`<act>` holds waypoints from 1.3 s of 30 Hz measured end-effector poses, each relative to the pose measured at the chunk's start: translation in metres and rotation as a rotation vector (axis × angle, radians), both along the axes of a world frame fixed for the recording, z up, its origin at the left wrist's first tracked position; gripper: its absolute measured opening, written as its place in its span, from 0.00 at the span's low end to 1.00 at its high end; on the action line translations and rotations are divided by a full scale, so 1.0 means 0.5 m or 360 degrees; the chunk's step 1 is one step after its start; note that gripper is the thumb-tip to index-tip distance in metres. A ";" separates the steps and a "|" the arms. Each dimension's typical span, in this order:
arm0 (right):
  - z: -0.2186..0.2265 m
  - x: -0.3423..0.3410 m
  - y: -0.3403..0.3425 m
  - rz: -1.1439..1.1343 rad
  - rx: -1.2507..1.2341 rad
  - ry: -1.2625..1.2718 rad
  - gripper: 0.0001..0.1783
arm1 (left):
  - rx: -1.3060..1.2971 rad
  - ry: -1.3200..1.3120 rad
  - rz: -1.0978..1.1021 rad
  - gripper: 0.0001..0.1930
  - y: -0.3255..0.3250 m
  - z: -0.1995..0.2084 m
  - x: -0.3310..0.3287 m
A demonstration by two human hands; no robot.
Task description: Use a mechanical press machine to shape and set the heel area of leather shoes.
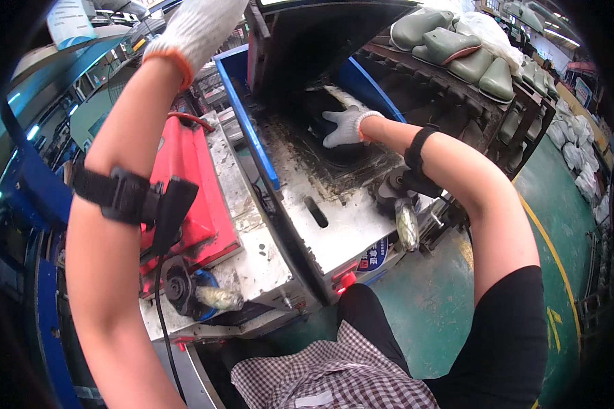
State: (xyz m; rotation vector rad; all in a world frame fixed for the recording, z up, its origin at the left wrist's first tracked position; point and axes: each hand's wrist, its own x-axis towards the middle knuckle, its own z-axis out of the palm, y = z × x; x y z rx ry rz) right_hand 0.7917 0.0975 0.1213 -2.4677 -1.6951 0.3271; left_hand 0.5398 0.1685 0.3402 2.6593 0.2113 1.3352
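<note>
In a white knit glove with an orange cuff, my left hand (201,33) is raised at the top beside the lifted dark plate (314,44) of a machine; its fingers run out of the picture. My right hand (346,129), gloved the same way, reaches under that plate with thumb and fingers spread. It rests on or just above a dark rounded piece (344,151) on the machine's grimy bed (300,157). A pale strip (341,95), perhaps a wrapped handle, lies just beyond it. Whether the right fingertips touch the dark piece I cannot tell.
Blue side panels (249,119) flank the bed. At left sits a red cover (191,184). Two tape-wrapped levers (407,225) jut from the front, near a red button (346,281). Olive-green shoes (467,58) stand on a rack at right; white bags (573,140) lie beyond.
</note>
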 end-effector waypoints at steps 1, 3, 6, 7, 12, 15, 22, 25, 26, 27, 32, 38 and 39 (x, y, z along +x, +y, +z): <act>-0.004 0.002 0.004 0.0015 0.0006 0.0004 0.52 | 0.0054 0.0020 0.0208 0.24 -0.006 0.014 0.010; -0.005 -0.003 0.000 0.0068 0.0093 -0.0124 0.53 | -0.0046 -0.0133 0.0074 0.23 0.009 0.014 0.065; 0.011 -0.014 -0.011 0.0027 0.0030 -0.0013 0.53 | 0.0106 -0.0076 0.0287 0.21 0.049 0.030 0.109; 0.005 0.000 -0.008 0.0038 0.0036 -0.0027 0.53 | 0.0182 -0.0048 0.0387 0.20 0.052 0.038 0.120; -0.001 0.009 -0.032 0.0019 0.0154 -0.0124 0.55 | 0.0524 0.0057 0.0838 0.15 0.025 0.052 0.143; 0.042 -0.048 -0.108 0.0067 0.0329 -0.0112 0.52 | 0.0674 0.0353 0.0738 0.14 0.066 0.002 0.132; -0.002 -0.237 -0.414 0.0621 0.0964 -0.0252 0.29 | -0.0224 0.0000 0.0592 0.25 -0.131 -0.249 0.105; -0.058 -0.285 -0.469 0.0617 0.1054 -0.0455 0.25 | -0.0190 0.0023 0.0614 0.25 -0.167 -0.385 0.094; -0.069 -0.288 -0.479 0.0588 0.1030 -0.0493 0.23 | -0.0215 0.0097 0.0643 0.26 -0.181 -0.418 0.092; -0.081 -0.283 -0.485 0.0582 0.1024 -0.0496 0.23 | -0.0224 0.0138 0.0645 0.28 -0.189 -0.452 0.086; -0.117 -0.233 -0.506 0.0470 0.1449 -0.0846 0.19 | -0.0131 0.0147 0.0680 0.28 -0.194 -0.597 0.074; -0.143 -0.061 -0.499 -0.0226 0.1806 -0.0818 0.19 | -0.0117 0.0114 0.0677 0.29 -0.213 -0.593 0.086; -0.133 -0.031 -0.475 -0.0302 0.1787 -0.0830 0.18 | -0.0122 0.0106 0.0688 0.29 -0.212 -0.591 0.081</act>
